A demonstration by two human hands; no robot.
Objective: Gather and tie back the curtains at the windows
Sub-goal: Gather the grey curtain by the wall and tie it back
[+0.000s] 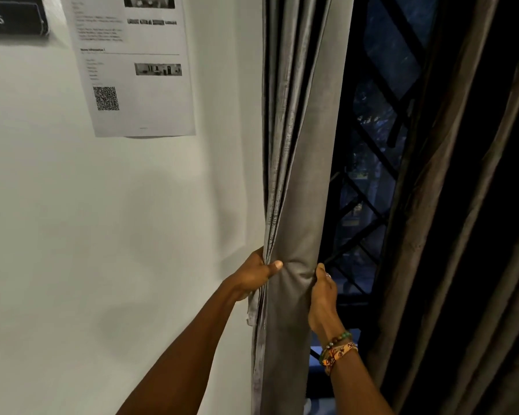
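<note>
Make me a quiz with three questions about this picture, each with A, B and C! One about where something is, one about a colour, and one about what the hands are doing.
1. Where does the white printed paper sheet with the square code hang?
A. On the wall left of the curtain
B. On the window glass
C. On the floor

2. What colour is the bunched fabric curtain being held?
A. Red
B. Grey
C. Yellow

3. What are the left hand and right hand doing?
A. Both rest on the wall
B. Only one touches the curtain
C. Both grip the curtain, one on each side

Answers:
1. A, the sheet is stuck on the white wall left of the curtain.
2. B, its folds are plain grey.
3. C, the fingers of each hand close round the gathered cloth from opposite sides.
</note>
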